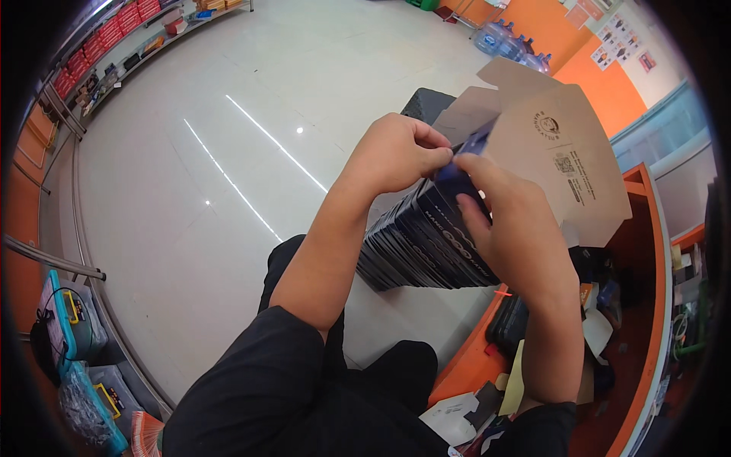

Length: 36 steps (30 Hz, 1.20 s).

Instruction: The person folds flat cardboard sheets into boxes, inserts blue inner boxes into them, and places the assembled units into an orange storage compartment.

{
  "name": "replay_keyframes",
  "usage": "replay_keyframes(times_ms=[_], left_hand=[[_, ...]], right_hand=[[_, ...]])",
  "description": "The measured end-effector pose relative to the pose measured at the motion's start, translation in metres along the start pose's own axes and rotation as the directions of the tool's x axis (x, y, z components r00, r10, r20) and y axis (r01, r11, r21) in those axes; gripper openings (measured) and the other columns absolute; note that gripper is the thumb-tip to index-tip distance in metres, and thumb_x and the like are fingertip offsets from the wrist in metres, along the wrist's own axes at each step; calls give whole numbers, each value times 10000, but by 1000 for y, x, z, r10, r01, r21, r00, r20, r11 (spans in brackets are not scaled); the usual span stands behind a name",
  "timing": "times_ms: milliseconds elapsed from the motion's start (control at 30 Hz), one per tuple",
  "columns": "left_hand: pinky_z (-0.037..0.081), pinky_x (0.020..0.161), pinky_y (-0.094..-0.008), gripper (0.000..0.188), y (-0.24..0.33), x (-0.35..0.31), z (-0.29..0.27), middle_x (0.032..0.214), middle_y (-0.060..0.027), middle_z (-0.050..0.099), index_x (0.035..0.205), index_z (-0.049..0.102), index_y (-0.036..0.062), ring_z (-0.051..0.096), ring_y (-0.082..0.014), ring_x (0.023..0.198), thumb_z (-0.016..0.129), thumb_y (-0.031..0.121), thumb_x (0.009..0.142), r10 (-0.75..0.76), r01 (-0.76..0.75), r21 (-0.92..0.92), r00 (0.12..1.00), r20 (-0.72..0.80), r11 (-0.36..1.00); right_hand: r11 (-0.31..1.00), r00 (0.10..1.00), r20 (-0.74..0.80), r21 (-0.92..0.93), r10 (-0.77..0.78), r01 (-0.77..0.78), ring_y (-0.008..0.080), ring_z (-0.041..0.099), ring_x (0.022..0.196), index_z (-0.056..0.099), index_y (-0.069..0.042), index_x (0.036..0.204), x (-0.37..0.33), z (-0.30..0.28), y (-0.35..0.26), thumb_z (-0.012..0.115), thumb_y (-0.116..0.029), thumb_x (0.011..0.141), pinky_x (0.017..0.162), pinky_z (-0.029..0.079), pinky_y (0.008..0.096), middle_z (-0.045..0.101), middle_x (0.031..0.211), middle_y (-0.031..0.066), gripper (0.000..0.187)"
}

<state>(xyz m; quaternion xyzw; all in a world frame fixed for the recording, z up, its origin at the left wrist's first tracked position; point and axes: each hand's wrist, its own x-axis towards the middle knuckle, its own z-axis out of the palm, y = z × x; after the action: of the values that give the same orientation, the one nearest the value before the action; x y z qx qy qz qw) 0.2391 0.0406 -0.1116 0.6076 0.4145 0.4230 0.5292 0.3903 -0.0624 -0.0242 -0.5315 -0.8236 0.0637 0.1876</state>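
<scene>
A tall stack of flat dark blue printed packets (pixel 415 247) stands in front of me, their layered edges facing my side. Over its far end, my left hand (pixel 400 152) pinches the edge of a blue packet (pixel 454 181) between thumb and fingers. My right hand (pixel 510 209) holds the same packet from the right, fingertips close to those of the left, its thumb lower down. The packet is slightly blurred and partly hidden by my fingers. Just beyond my hands, an open cardboard box (pixel 548 152) has its flaps raised.
An orange shelf unit (pixel 647 251) with loose papers and small items is at my right. Large blue water bottles (pixel 510 44) stand by the far orange wall. Clear bins with blue edges (pixel 76 320) sit at lower left, and racks of red boxes (pixel 106 34) at far left.
</scene>
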Motion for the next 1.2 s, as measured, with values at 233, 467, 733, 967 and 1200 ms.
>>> replay_keyframes(times_ms=[233, 467, 733, 967, 1200], left_hand=[[571, 721, -282, 287, -6, -1, -8, 852, -146, 752, 1022, 745, -57, 726, -169, 740, 756, 146, 820, 75, -79, 99, 996, 46, 992], [556, 782, -315, 270, 0, -3, -6, 882, -156, 755, 970, 761, -15, 724, -215, 812, 751, 181, 785, 154, -144, 211, 988, -30, 967], [570, 811, -328, 275, 11, -3, 1, 900, -166, 755, 962, 764, -11, 736, -249, 832, 739, 163, 751, 144, -144, 282, 989, 21, 949], [571, 799, -336, 247, 7, 0, 6, 882, -162, 752, 945, 769, 1, 734, -259, 814, 740, 182, 780, 150, -129, 320, 988, -41, 939], [568, 774, -335, 249, 5, 10, 19, 870, -166, 749, 957, 765, 0, 733, -252, 800, 737, 194, 802, 257, -249, 313, 966, 15, 917]], right_hand=[[969, 982, 183, -248, 48, -1, 411, 654, 929, 637, -3, 1142, 13, 5, -7, 677, -30, 846, 823, 505, 450, 693, 962, 210, 299], [988, 998, 13, -140, -68, 69, 391, 674, 943, 641, -62, 1232, 18, -24, 7, 631, 46, 846, 816, 509, 463, 686, 1054, 214, 401], [925, 965, -64, -308, -254, 223, 342, 657, 966, 702, -17, 1016, 42, -3, 60, 622, 76, 826, 815, 513, 413, 675, 1007, 143, 226], [968, 977, -63, -162, -205, 193, 344, 665, 887, 690, 4, 932, 51, 4, 65, 645, 62, 821, 783, 509, 407, 676, 943, 142, 132], [910, 926, -122, -267, -358, 316, 333, 689, 908, 724, -32, 1063, 40, 5, 86, 655, 30, 864, 811, 532, 369, 713, 1069, 149, 220]])
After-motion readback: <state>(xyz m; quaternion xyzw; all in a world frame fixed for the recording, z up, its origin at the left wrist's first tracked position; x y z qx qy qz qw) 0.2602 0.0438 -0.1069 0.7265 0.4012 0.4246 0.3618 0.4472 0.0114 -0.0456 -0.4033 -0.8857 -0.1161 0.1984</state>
